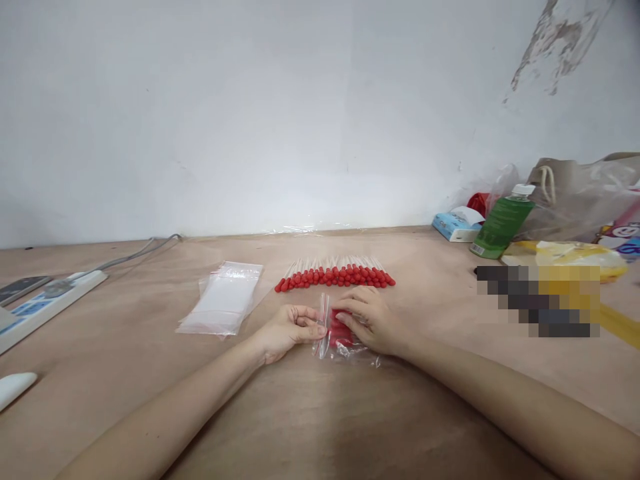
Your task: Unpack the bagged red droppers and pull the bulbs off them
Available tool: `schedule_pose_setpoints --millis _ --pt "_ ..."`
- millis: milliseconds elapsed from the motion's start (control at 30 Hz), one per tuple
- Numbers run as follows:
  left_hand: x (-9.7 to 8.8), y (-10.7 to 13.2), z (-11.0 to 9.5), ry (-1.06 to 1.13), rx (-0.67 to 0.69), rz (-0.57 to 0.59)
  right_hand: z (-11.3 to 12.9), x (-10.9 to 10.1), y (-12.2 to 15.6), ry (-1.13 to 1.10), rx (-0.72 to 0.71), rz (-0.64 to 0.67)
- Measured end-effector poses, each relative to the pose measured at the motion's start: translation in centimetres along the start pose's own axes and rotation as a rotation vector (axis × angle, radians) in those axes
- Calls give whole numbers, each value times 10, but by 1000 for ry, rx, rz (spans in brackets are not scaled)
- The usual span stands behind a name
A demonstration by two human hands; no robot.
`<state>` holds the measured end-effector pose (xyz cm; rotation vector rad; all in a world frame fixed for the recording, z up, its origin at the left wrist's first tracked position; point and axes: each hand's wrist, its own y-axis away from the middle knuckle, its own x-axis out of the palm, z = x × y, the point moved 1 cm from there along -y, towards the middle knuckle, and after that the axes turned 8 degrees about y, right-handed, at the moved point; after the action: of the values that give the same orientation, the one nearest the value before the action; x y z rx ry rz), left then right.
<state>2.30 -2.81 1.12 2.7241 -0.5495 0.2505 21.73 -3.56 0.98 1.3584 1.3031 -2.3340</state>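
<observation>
My left hand (289, 329) pinches the open end of a small clear zip bag (340, 347) that lies on the wooden table. My right hand (367, 320) rests on the same bag with its fingers curled over the red-tipped pieces inside it. Just beyond both hands, a row of several thin sticks with red bulb ends (335, 275) lies side by side. A stack of empty clear zip bags (223, 300) sits to the left of the row.
A white power strip (45, 300) with its cable and a phone (20, 288) lie at the far left. A white object (15, 387) sits at the left edge. A green bottle (503, 223), a small box (453, 227) and plastic bags (580, 193) crowd the back right.
</observation>
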Motion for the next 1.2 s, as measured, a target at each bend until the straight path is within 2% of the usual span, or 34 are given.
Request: schedule_pose_setpoints --millis 67,200,300,400,567,767,867,1067,1200 --pt "4 1 0 -52 19 54 1 -3 -3 26 -132 -12" --pt "9 3 -1 -155 50 146 2 -9 -9 125 -354 67" --pt "10 3 0 -205 55 195 3 -11 -13 167 -450 97" --pt "10 3 0 -249 54 237 6 -11 -13 148 -471 94" --pt "11 5 -3 -218 52 250 10 -3 -8 110 -390 67" --pt "9 3 2 -112 40 140 10 4 -2 62 -312 -16" --pt "9 2 6 -182 120 66 11 0 -1 -19 -267 6" --pt "9 1 8 -261 341 -117 13 -21 -8 -316 -132 72" --pt "6 0 9 -327 382 -126 2 -26 -5 -243 21 34"
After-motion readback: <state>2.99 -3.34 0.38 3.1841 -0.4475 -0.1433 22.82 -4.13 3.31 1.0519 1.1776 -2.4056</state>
